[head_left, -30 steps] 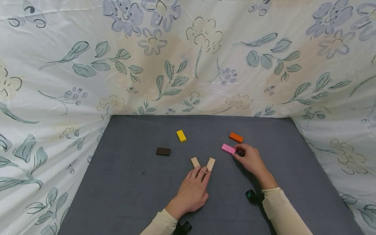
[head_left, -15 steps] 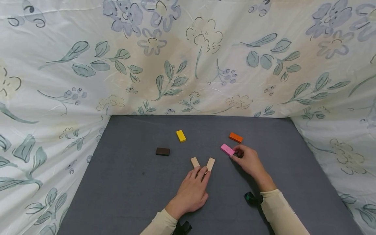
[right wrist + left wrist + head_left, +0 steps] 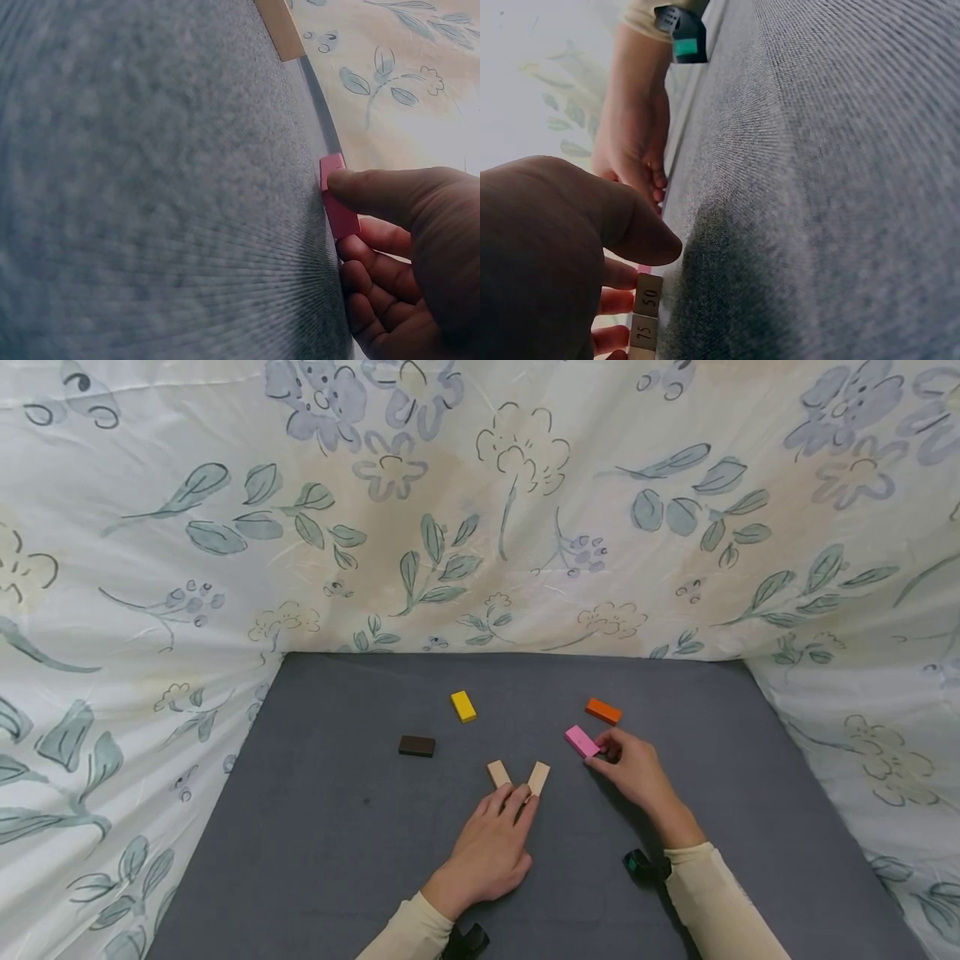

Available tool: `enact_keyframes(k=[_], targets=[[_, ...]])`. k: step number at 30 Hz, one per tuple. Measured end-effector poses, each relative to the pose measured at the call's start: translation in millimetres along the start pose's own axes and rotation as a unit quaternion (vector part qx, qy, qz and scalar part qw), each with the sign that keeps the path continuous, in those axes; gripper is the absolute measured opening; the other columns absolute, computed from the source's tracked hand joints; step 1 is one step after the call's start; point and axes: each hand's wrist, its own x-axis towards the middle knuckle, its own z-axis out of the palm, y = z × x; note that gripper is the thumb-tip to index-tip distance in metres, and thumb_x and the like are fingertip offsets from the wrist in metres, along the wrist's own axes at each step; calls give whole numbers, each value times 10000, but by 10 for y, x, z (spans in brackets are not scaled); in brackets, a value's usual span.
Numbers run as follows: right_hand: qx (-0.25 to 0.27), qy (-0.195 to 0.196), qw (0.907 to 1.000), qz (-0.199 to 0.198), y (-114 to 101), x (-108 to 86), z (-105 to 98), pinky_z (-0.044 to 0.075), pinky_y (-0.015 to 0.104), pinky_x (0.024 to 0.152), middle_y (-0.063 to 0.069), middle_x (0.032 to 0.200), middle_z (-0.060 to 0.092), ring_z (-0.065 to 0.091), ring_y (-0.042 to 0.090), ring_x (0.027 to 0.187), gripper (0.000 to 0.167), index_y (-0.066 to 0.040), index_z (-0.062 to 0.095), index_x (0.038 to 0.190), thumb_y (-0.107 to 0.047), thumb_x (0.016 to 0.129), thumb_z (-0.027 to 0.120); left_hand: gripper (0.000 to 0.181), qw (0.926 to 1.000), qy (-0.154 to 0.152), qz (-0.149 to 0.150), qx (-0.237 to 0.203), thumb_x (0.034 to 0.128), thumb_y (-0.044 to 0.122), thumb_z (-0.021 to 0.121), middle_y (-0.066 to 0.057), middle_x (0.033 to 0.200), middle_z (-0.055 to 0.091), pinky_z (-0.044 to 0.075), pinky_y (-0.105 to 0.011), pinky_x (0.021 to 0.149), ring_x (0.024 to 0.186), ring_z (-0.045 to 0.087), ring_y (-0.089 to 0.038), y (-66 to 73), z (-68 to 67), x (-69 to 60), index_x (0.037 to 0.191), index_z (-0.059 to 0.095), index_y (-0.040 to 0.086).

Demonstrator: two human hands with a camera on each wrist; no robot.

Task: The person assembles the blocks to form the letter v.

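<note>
In the head view my left hand point(image 3: 487, 847) rests over the near ends of two plain wooden blocks point(image 3: 538, 777), which spread apart in a V. The left wrist view shows block ends marked 50 point(image 3: 649, 295) and 75 point(image 3: 643, 331) beside the fingertips, with part of another below. My right hand point(image 3: 633, 768) pinches a pink block point(image 3: 581, 742) by its near right end, between thumb and fingers. In the right wrist view the thumb lies on the pink block point(image 3: 339, 202), low on the cloth.
An orange block point(image 3: 603, 711) lies just beyond the pink one. Further left are a yellow block point(image 3: 463, 707) and a dark brown block point(image 3: 417, 746). Grey cloth point(image 3: 315, 827) covers the table, and a flowered curtain point(image 3: 450, 510) hangs behind and at the sides.
The pink block has turned slightly, its near right end swinging toward me. My right hand has shifted a little left with it. The left hand stays where it was.
</note>
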Motion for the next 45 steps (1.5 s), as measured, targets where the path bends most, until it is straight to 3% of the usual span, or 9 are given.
enact_keyframes(k=[8, 13, 21, 25, 30, 33, 38, 45], targets=[[-30, -74, 10000, -24, -5, 4, -12, 519, 442, 793, 47, 962, 687, 609, 232, 862, 331, -73, 725, 1112, -253, 910, 916, 668, 10000, -6, -23, 45, 1003, 284, 648, -96, 1634, 417, 360, -458, 1225, 1493, 389, -303, -9, 32, 8, 1622, 479, 98], [177, -448, 9986, -210, 56, 47, -94, 527, 453, 808, 55, 1003, 683, 613, 237, 896, 399, -53, 723, 1170, -268, 902, 925, 672, 10000, -35, -30, 69, 1005, 285, 651, -101, 1638, 413, 354, -462, 1229, 1498, 386, -306, -8, 49, 14, 1623, 475, 91], [903, -1212, 9859, -721, 223, 232, -338, 525, 595, 1027, 196, 1393, 669, 656, 381, 1187, 623, 8, 642, 1448, -147, 908, 913, 668, 10000, -19, -3, 19, 1001, 273, 649, -97, 1638, 416, 359, -455, 1226, 1497, 388, -302, -9, 52, 17, 1621, 479, 94], [1109, -1556, 9777, -868, 244, 330, -402, 546, 532, 1015, 220, 1449, 635, 637, 388, 1204, 693, 15, 589, 1514, -96, 907, 904, 667, 10000, 40, 31, -5, 995, 267, 657, -98, 1631, 421, 365, -459, 1221, 1490, 394, -305, -16, 68, 14, 1615, 484, 92], [1295, -1851, 9701, -881, 243, 424, -414, 564, 342, 893, 221, 1459, 620, 631, 347, 1112, 709, 20, 567, 1534, -26, 902, 884, 665, 9999, 86, 51, 4, 993, 259, 658, -98, 1629, 422, 363, -460, 1222, 1484, 398, -305, -22, 73, 15, 1613, 485, 92], [1270, -1975, 9681, -876, 245, 463, -407, 553, 295, 862, 225, 1441, 622, 633, 320, 1076, 697, 30, 565, 1532, 2, 905, 868, 658, 9999, 91, 43, 25, 994, 251, 655, -98, 1629, 422, 365, -457, 1222, 1484, 400, -304, -17, 58, 16, 1610, 488, 94], [1128, -2104, 9668, -911, 241, 522, -397, 553, 299, 876, 210, 1378, 647, 639, 296, 1047, 674, 33, 572, 1529, 24, 913, 845, 667, 9999, 112, 39, 20, 988, 253, 672, -101, 1627, 425, 371, -462, 1219, 1482, 402, -306, -15, 69, 17, 1609, 489, 94], [871, -2337, 9624, -1078, 217, 591, -397, 555, 406, 909, 144, 1213, 666, 618, 293, 1046, 634, 19, 586, 1519, 17, 929, 816, 680, 9997, 209, 49, 82, 987, 265, 682, -104, 1629, 419, 368, -468, 1220, 1480, 398, -308, -21, 98, 12, 1613, 478, 94]])
